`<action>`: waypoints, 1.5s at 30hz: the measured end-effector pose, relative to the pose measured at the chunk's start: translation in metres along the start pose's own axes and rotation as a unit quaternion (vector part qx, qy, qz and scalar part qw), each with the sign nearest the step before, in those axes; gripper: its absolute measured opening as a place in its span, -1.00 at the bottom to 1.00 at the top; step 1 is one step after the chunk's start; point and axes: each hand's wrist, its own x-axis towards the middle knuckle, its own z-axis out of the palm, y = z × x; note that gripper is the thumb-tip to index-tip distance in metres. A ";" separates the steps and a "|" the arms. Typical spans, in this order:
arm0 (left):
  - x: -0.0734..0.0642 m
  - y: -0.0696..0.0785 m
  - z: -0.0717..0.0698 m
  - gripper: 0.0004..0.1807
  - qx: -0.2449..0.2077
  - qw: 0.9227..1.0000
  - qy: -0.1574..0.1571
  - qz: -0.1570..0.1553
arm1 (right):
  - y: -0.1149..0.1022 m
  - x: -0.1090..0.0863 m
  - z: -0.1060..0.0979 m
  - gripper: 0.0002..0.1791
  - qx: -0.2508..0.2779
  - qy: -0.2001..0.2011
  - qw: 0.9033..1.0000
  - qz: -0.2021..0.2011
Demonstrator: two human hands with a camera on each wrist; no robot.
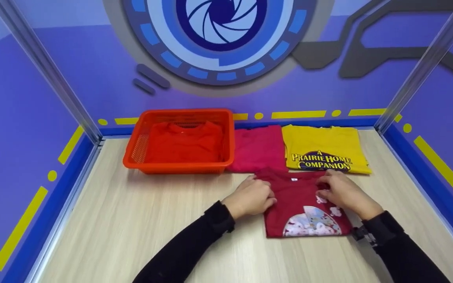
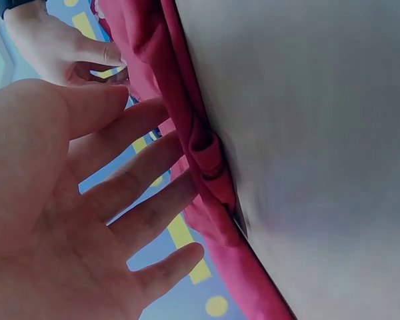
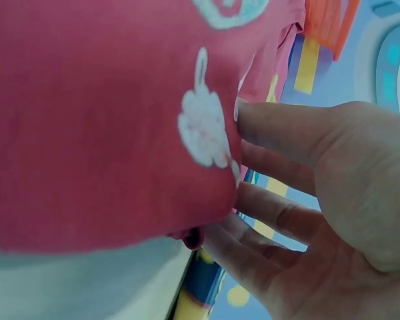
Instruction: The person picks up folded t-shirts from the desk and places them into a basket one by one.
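Observation:
A folded dark red T-shirt [image 1: 289, 200] with a pale floral print lies on the table, its neckline toward the back wall. At its left edge is my left hand [image 1: 251, 196]; in the left wrist view the spread fingers [image 2: 130, 180] reach that layered edge, thumb apart from them. My right hand [image 1: 346, 192] is at the shirt's upper right. In the right wrist view its thumb [image 3: 280, 127] and loosely bent fingers touch the shirt's side, with a white printed motif [image 3: 205, 127] beside them.
An orange plastic basket [image 1: 183, 168] holding a folded red shirt [image 1: 185, 143] stands at the back left. Beside it lie a folded pink shirt [image 1: 260, 149] and a folded yellow shirt [image 1: 325, 139] with lettering. Purple-blue walls [image 1: 85, 78] enclose the wooden table [image 1: 151, 220].

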 end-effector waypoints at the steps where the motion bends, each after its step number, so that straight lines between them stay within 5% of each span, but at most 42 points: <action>1: -0.004 -0.003 0.000 -0.73 -0.002 1.000 0.002 -0.002 | -0.004 0.002 0.001 -0.71 0.000 -0.003 1.000 0.000; 22: -0.085 -0.068 0.000 -0.71 -0.034 0.997 0.037 -0.060 | -0.085 0.044 0.039 -0.77 0.001 -0.007 0.998 -0.061; 35: -0.111 -0.088 -0.004 -0.76 -0.045 0.994 0.073 -0.075 | -0.114 0.053 0.050 -0.73 -0.011 -0.003 0.998 -0.060; 40: -0.112 -0.090 0.000 -0.75 -0.054 0.993 0.076 -0.078 | -0.116 0.052 0.052 -0.72 -0.028 0.006 0.997 -0.067; 45: -0.108 -0.090 -0.001 -0.74 -0.070 0.988 0.100 -0.098 | -0.108 0.054 0.049 -0.71 0.016 -0.001 0.997 -0.074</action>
